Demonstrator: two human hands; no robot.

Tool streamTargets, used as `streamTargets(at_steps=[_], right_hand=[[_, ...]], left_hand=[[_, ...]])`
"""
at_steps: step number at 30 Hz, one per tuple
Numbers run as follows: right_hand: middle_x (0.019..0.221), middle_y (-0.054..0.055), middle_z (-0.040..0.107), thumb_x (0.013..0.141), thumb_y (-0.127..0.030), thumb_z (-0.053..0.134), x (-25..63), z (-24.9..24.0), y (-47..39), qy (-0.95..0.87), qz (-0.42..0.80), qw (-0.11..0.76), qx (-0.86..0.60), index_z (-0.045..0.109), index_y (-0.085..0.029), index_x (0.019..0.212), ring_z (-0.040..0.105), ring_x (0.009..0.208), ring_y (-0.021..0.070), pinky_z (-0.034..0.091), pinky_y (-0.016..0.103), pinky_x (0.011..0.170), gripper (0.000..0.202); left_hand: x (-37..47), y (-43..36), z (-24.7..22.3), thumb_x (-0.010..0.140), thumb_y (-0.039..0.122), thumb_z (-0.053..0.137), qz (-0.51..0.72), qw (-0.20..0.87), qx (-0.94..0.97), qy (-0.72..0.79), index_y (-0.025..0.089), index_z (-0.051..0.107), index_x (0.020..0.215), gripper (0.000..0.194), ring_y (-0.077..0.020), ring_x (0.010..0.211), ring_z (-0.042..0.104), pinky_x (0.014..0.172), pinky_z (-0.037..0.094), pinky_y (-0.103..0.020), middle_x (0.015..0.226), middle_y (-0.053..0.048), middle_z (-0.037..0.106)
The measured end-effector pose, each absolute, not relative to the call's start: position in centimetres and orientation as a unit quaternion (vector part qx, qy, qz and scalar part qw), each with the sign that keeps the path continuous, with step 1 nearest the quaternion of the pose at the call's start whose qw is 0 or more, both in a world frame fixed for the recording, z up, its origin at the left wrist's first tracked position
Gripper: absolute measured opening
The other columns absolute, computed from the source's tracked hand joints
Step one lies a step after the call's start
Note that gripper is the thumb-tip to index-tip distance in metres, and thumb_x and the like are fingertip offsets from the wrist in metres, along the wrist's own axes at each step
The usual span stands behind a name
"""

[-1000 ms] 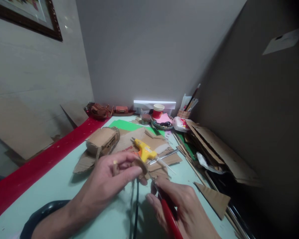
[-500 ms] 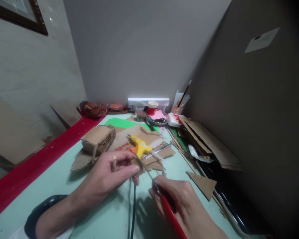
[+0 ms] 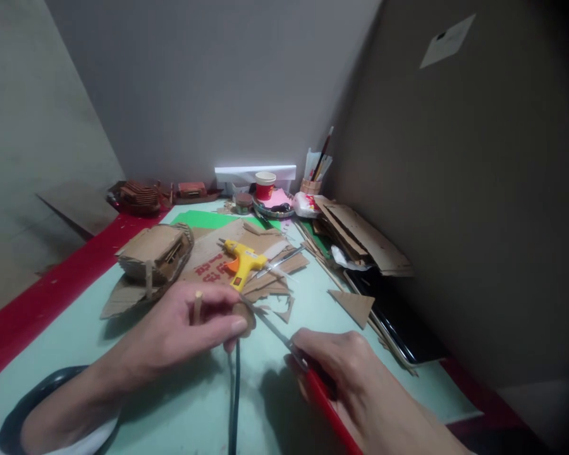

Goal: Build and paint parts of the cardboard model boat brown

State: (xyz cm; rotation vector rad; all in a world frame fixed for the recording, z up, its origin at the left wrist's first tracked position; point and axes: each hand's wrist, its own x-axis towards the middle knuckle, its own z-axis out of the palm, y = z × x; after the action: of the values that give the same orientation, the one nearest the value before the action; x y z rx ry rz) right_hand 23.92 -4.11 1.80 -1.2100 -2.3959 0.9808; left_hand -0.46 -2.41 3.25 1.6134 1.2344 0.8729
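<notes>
My left hand (image 3: 199, 319) pinches a small rounded brown cardboard piece (image 3: 244, 316) between thumb and fingers, and a short tan stick (image 3: 198, 306) stands up among its fingers. My right hand (image 3: 344, 373) is closed around a red-handled tool (image 3: 329, 411), whose long thin metal blade touches the upper edge of the cardboard piece. Whether that tool is scissors or a knife is hard to tell. Just beyond my left hand lies a yellow glue gun (image 3: 246, 259) on cardboard scraps. A dark cord (image 3: 238, 392) runs down the table below the piece.
At the left stands a cardboard boat model (image 3: 154, 253). Stacked cardboard (image 3: 365, 237) and a black glossy panel (image 3: 408, 328) lie right, near a triangular scrap (image 3: 355, 306). Behind are a red cup (image 3: 265, 186), a brush holder (image 3: 312, 185) and brown boat models (image 3: 140, 197).
The view has turned right, so the table items appear farther left. My left hand still holds the piece, and the red-handled tool's blade stays against it.
</notes>
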Motion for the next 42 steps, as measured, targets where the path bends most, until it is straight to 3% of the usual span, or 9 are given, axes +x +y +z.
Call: streamTargets(at_steps=[11, 17, 21, 24, 30, 34, 37, 39, 42], right_hand=[[0.065, -0.004, 0.045, 0.104, -0.036, 0.042, 27.8, 1.9, -5.4, -0.847, 0.266, 0.119, -0.444, 0.042, -0.023, 0.077, 0.035, 0.054, 0.0127, 0.029, 0.028, 0.053, 0.03], [0.101, 0.01, 0.059, 0.091, -0.03, 0.052, 30.6, 1.8, -5.5, -0.859, 0.144, 0.036, -0.489, 0.055, -0.022, 0.098, 0.059, 0.073, 0.0207, 0.049, 0.033, 0.062, 0.011], [0.094, 0.01, 0.06, 0.096, -0.035, 0.043, 30.5, 2.0, -4.4, -0.836, 0.114, 0.027, -0.536, 0.056, -0.02, 0.097, 0.062, 0.072, 0.0218, 0.05, 0.034, 0.063, 0.019], [0.09, 0.007, 0.06, 0.098, -0.032, 0.043, 30.3, 1.3, -2.4, -0.816, 0.082, 0.019, -0.571, 0.054, -0.018, 0.112, 0.062, 0.073, 0.0217, 0.047, 0.033, 0.065, 0.022], [0.093, 0.013, 0.058, 0.095, -0.027, 0.061, 29.6, -1.2, 1.5, -0.791, -0.01, 0.0, -0.612, 0.058, -0.011, 0.103, 0.06, 0.082, 0.0294, 0.045, 0.037, 0.069, 0.018], [0.104, 0.024, 0.059, 0.098, -0.017, 0.05, 27.8, -1.1, 1.3, -0.794, -0.056, 0.01, -0.605, 0.06, -0.002, 0.114, 0.056, 0.1, 0.0405, 0.048, 0.051, 0.082, 0.024], [0.119, 0.022, 0.061, 0.103, -0.017, 0.041, 25.6, -1.0, 0.1, -0.846, -0.021, 0.015, -0.532, 0.062, -0.005, 0.119, 0.058, 0.107, 0.0352, 0.049, 0.05, 0.094, 0.03], [0.137, 0.013, 0.058, 0.105, -0.031, 0.046, 24.2, -1.3, -0.5, -0.889, 0.03, 0.014, -0.456, 0.06, -0.014, 0.131, 0.056, 0.119, 0.0282, 0.048, 0.041, 0.105, 0.033], [0.161, 0.013, 0.034, 0.102, -0.051, 0.052, 23.1, -2.4, -0.6, -0.911, 0.073, 0.01, -0.406, 0.043, -0.014, 0.151, 0.034, 0.146, 0.0325, 0.038, 0.049, 0.118, 0.062]], left_hand=[[-1.0, -3.1, 3.8, 0.084, 0.046, 0.068, 0.404, 0.48, 0.594, 0.504, 0.02, 0.075, 0.077, 0.028, -0.0079, 0.054, 0.043, 0.047, 0.03, -0.014, 0.062, 0.001, 0.054], [-1.3, -2.8, 4.0, 0.079, 0.036, 0.077, 0.513, 0.578, 0.434, 0.463, 0.023, 0.071, 0.092, 0.02, -0.005, 0.05, 0.027, 0.041, 0.021, -0.012, 0.061, 0.005, 0.043], [-1.5, -2.6, 3.8, 0.083, 0.034, 0.075, 0.525, 0.578, 0.411, 0.471, 0.019, 0.068, 0.087, 0.017, -0.0028, 0.048, 0.023, 0.04, 0.02, -0.011, 0.063, 0.006, 0.038], [-1.3, -2.4, 3.5, 0.088, 0.034, 0.071, 0.53, 0.565, 0.422, 0.472, 0.018, 0.064, 0.082, 0.018, -0.0016, 0.046, 0.025, 0.04, 0.023, -0.01, 0.064, 0.006, 0.041], [-1.5, -1.7, 2.7, 0.073, 0.044, 0.081, 0.52, 0.53, 0.434, 0.51, 0.021, 0.065, 0.085, 0.03, -0.004, 0.044, 0.043, 0.043, 0.036, -0.01, 0.055, 0.006, 0.052], [-1.7, -1.6, 2.5, 0.07, 0.05, 0.083, 0.517, 0.512, 0.425, 0.538, 0.023, 0.065, 0.088, 0.037, -0.0057, 0.046, 0.047, 0.044, 0.039, -0.011, 0.058, 0.006, 0.052], [-1.7, -1.5, 2.5, 0.069, 0.049, 0.084, 0.53, 0.513, 0.419, 0.53, 0.024, 0.065, 0.089, 0.037, -0.0035, 0.042, 0.036, 0.05, 0.047, -0.013, 0.051, 0.01, 0.039], [-1.6, -1.5, 2.5, 0.071, 0.049, 0.083, 0.533, 0.509, 0.419, 0.53, 0.024, 0.067, 0.091, 0.035, -0.0024, 0.042, 0.029, 0.053, 0.048, -0.014, 0.052, 0.011, 0.036], [-1.7, -1.5, 2.3, 0.076, 0.05, 0.079, 0.524, 0.503, 0.428, 0.537, 0.023, 0.068, 0.095, 0.034, -0.0031, 0.044, 0.029, 0.049, 0.041, -0.011, 0.054, 0.01, 0.036]])
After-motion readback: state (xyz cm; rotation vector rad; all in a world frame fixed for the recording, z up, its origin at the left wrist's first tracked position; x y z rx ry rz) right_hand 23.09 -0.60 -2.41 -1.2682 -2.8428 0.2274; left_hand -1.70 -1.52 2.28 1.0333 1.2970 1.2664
